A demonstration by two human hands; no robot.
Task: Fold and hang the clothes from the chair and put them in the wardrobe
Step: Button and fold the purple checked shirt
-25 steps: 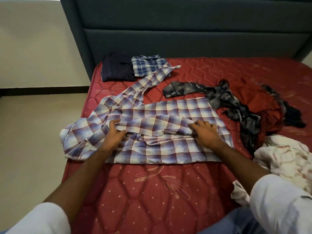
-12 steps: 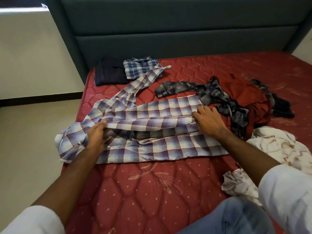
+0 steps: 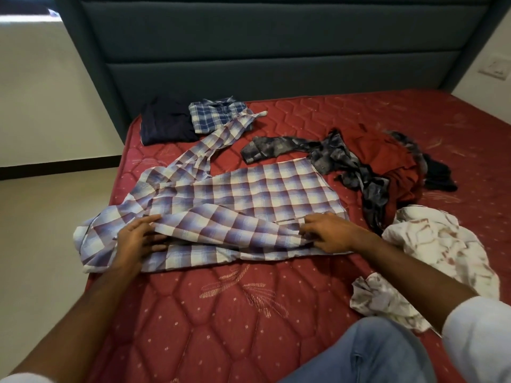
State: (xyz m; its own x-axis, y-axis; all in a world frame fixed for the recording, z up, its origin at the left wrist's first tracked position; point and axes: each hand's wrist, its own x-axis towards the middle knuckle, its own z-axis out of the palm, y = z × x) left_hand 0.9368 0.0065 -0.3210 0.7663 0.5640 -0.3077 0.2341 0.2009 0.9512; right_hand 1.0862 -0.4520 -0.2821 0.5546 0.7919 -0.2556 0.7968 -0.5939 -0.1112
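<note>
A purple and white checked shirt [image 3: 265, 189] lies spread on the red mattress [image 3: 235, 313], one sleeve stretched toward the back left. A folded strip of it runs across the near side. My left hand [image 3: 138, 241] grips the left end of that fold, near the collar. My right hand [image 3: 329, 230] pinches the fold's right end, near the hem. Behind the shirt lie a folded dark navy garment [image 3: 166, 125] and a folded blue checked shirt [image 3: 215, 114].
Loose clothes lie to the right: a grey patterned shirt [image 3: 343, 161], a red garment [image 3: 392, 158], a black piece [image 3: 439, 175] and a white printed cloth [image 3: 437, 250]. The dark padded headboard [image 3: 262, 51] stands behind. The mattress edge drops to the floor [image 3: 41, 244] at left.
Both hands have drawn the shirt's near side over toward me into a fold. The right hand has come nearer and lower; the camera has tilted up.
</note>
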